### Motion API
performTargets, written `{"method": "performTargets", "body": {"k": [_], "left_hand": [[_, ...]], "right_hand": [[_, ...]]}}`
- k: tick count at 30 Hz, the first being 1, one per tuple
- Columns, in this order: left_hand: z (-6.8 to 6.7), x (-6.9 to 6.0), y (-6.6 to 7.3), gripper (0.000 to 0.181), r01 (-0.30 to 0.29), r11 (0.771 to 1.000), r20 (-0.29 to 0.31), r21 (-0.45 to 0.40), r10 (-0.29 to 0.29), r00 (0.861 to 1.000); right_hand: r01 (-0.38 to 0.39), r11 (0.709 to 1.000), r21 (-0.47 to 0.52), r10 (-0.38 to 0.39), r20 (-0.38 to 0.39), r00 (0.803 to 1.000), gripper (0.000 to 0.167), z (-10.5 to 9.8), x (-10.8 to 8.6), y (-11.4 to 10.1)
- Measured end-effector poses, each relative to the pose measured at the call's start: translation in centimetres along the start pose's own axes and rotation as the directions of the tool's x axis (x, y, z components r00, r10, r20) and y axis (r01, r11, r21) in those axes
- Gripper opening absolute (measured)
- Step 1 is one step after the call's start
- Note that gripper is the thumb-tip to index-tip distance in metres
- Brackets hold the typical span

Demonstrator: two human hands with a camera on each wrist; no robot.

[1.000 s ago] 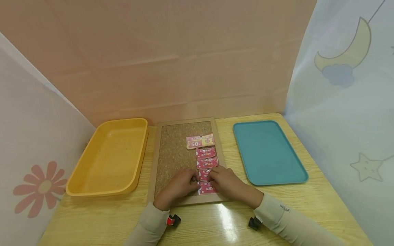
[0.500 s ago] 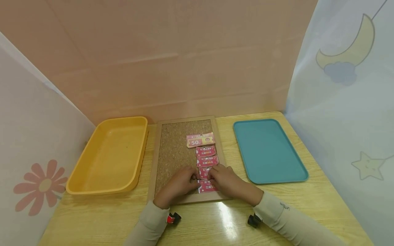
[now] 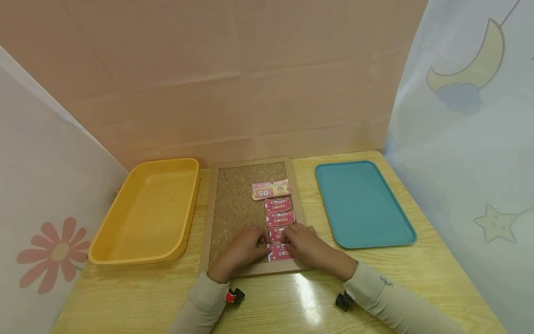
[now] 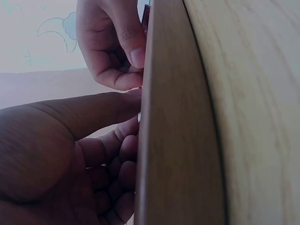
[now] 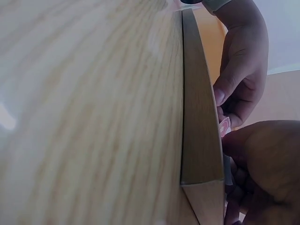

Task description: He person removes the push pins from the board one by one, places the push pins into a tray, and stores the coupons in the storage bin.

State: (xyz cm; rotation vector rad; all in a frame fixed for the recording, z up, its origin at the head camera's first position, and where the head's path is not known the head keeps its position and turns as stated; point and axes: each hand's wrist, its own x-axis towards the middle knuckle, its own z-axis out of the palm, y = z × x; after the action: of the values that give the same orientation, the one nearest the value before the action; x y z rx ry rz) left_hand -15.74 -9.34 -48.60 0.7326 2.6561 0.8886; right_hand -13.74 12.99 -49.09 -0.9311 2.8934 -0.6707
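Note:
On a wood-framed cork board (image 3: 235, 202), a column of pink coupons hangs by small pins below a larger coupon (image 3: 271, 190) marked 50. At the lowest coupon (image 3: 277, 253), my left hand (image 3: 242, 249) pinches the left end with curled fingers. My right hand (image 3: 306, 246) covers its right part, thumb and bent fingers gripping near the upper edge. In the right wrist view a corner of the coupon (image 5: 225, 126) sticks up by the left hand's fingers. From the left wrist view, both hands meet behind the board's frame (image 4: 171, 117), which hides the fingertips' contact.
A deep yellow bin (image 3: 146, 211) stands left of the board. To the right lies a flat teal tray (image 3: 367, 204). Both rest on a light wood table (image 3: 275, 306), with a peach cloth (image 3: 250, 83) hung behind and printed white cloths at the sides.
The hands hold nearly the same place on the lowest coupon throughout. Only a slight shift of the whole head view shows.

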Motion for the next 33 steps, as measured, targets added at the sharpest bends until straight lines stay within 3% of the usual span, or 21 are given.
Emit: {"method": "performTargets", "body": {"k": [14,33], "left_hand": [[-0.21,-0.11,0.51,0.017,0.023,1.0,0.0,0.014,-0.023,1.0],[-0.33,-0.17,0.57,0.017,0.005,1.0,-0.005,0.03,-0.005,1.0]], "right_hand": [[0.011,1.0,0.024,-0.01,-0.021,1.0,0.008,-0.18,-0.23,0.07],[0.052,0.997,0.051,-0.049,-0.061,0.997,0.009,-0.09,-0.35,0.3]]}}
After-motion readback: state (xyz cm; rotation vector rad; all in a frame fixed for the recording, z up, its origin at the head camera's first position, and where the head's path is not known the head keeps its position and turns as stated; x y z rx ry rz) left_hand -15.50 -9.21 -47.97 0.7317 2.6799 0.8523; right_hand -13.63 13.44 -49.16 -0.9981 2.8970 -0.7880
